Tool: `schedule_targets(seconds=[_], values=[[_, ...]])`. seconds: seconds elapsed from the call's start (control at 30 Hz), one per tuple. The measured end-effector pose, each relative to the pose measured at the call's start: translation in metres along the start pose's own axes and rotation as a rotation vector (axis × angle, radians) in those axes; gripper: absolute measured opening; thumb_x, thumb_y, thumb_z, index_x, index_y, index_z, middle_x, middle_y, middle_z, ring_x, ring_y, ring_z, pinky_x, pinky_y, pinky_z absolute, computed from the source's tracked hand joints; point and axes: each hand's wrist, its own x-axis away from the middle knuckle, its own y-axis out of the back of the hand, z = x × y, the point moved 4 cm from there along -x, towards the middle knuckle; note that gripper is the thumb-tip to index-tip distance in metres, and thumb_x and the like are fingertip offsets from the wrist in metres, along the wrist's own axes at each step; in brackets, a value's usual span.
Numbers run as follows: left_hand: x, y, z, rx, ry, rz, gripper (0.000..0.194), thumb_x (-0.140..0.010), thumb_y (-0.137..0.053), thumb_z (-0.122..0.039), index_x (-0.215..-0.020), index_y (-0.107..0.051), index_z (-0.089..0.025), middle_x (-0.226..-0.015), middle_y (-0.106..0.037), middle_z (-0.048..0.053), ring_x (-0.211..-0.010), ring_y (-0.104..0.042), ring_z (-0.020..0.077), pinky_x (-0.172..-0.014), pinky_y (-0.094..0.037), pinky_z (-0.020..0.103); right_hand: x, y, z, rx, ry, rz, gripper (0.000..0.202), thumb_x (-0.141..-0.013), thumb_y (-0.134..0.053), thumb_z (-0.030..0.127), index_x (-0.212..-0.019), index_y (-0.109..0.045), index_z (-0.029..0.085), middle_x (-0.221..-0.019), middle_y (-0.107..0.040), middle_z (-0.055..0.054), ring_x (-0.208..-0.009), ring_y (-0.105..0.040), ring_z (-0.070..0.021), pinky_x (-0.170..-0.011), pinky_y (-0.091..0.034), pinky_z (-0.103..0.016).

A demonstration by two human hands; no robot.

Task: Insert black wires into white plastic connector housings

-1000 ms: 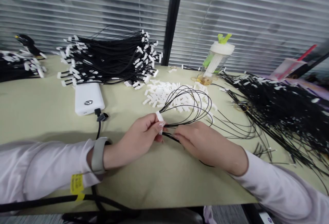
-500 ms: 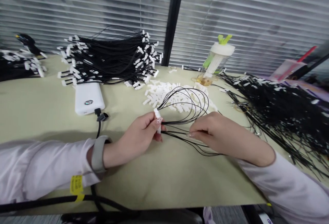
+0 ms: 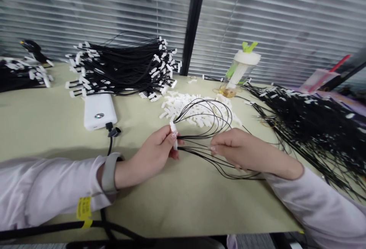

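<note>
Left hand (image 3: 154,151) keeps pinching white connector (image 3: 173,132), just near side of clip pile (image 3: 197,110). Right hand (image 3: 237,150) has slid off connector along wires (image 3: 206,127), now pinching strands right of it. Looks like separating next wire. Surface (image 3: 171,195) otherwise unchanged.

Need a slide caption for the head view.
Left hand pinches a white clip on looped black cords; right hand grips the cords.

Office-type assembly bench: window blinds (image 3: 85,8), pale table (image 3: 42,127) w/ bundled black cables (image 3: 122,68), loose white connectors (image 3: 197,108), power bank (image 3: 99,110), drink bottle (image 3: 238,68).
</note>
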Motion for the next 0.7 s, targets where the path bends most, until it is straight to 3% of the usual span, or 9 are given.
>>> schedule_targets(seconds=[0.07, 0.17, 0.27, 0.37, 0.47, 0.53, 0.6, 0.7], values=[[0.0, 0.0, 0.001, 0.019, 0.009, -0.001, 0.018, -0.085, -0.038, -0.034, -0.081, -0.045, -0.017, -0.082, -0.062, 0.001, -0.051, -0.053, 0.0064, -0.054, -0.045, 0.022, -0.003, 0.002, -0.001, 0.045, 0.002, -0.062, 0.025, -0.086, -0.034, 0.024, -0.071, -0.054, 0.019, -0.043, -0.044, 0.007, -0.042, -0.041, -0.0053, -0.05, -0.031, -0.017], [-0.001, -0.001, 0.003, 0.029, 0.016, 0.004, 0.018, -0.085, -0.038, -0.034, -0.082, -0.045, -0.017, -0.082, -0.062, 0.002, -0.052, -0.053, 0.007, -0.054, -0.044, 0.023, -0.002, 0.007, -0.001, 0.305, -0.025, -0.143, 0.021, -0.084, -0.038, 0.023, -0.073, -0.057, 0.02, -0.051, -0.052, 0.003, -0.049, -0.046, -0.0083, -0.051, -0.03, -0.021], [-0.001, 0.0, 0.004, 0.011, 0.017, -0.015, 0.018, -0.085, -0.037, -0.033, -0.081, -0.045, -0.017, -0.077, -0.06, 0.0, -0.051, -0.052, 0.0069, -0.053, -0.043, 0.022, 0.005, 0.016, -0.008, 0.555, -0.15, -0.197, 0.02, -0.081, -0.041, 0.024, -0.072, -0.058, 0.021, -0.053, -0.054, 0.0, -0.049, -0.047, -0.0117, -0.048, -0.027, -0.024], [0.0, 0.001, 0.005, -0.003, 0.009, -0.027, 0.019, -0.086, -0.036, -0.033, -0.08, -0.045, -0.017, -0.075, -0.057, -0.001, -0.051, -0.051, 0.0064, -0.052, -0.042, 0.022, 0.017, 0.038, -0.019, 0.553, -0.302, -0.422, 0.018, -0.078, -0.044, 0.022, -0.076, -0.063, 0.021, -0.055, -0.059, -0.001, -0.049, -0.05, -0.0131, -0.05, -0.033, -0.026], [-0.001, 0.001, 0.003, 0.003, -0.006, -0.029, 0.019, -0.086, -0.036, -0.033, -0.079, -0.044, -0.017, -0.073, -0.055, -0.002, -0.053, -0.051, 0.0072, -0.052, -0.042, 0.022, 0.034, 0.066, -0.027, 0.231, -0.3, -0.894, 0.023, -0.074, -0.05, 0.018, -0.09, -0.065, 0.021, -0.071, -0.066, -0.002, -0.064, -0.059, -0.0156, -0.061, -0.042, -0.03], [-0.001, 0.001, 0.002, -0.004, -0.004, -0.017, 0.02, -0.085, -0.036, -0.034, -0.079, -0.045, -0.017, -0.072, -0.054, -0.002, -0.054, -0.051, 0.008, -0.053, -0.042, 0.022, 0.041, 0.075, -0.03, -0.204, -0.136, -1.14, 0.028, -0.073, -0.051, 0.014, -0.097, -0.063, 0.02, -0.089, -0.066, -0.005, -0.08, -0.06, -0.0169, -0.07, -0.044, -0.033], [-0.001, 0.001, 0.001, -0.019, 0.006, 0.001, 0.021, -0.086, -0.035, -0.034, -0.079, -0.046, -0.017, -0.072, -0.055, -0.001, -0.053, -0.051, 0.008, -0.053, -0.042, 0.022, 0.043, 0.077, -0.028, -0.647, 0.095, -1.26, 0.027, -0.073, -0.05, 0.009, -0.094, -0.064, 0.019, -0.095, -0.063, -0.005, -0.082, -0.06, -0.0142, -0.071, -0.046, -0.032], [0.0, 0.001, 0.001, -0.031, 0.001, 0.03, 0.023, -0.086, -0.035, -0.034, -0.078, -0.047, -0.016, -0.072, -0.054, -0.001, -0.052, -0.051, 0.0077, -0.053, -0.042, 0.023, 0.038, 0.067, -0.015, -0.941, 0.263, -1.199, 0.023, -0.079, -0.046, 0.01, -0.092, -0.062, 0.02, -0.068, -0.06, 0.001, -0.053, -0.053, -0.0067, -0.055, -0.046, -0.026]])
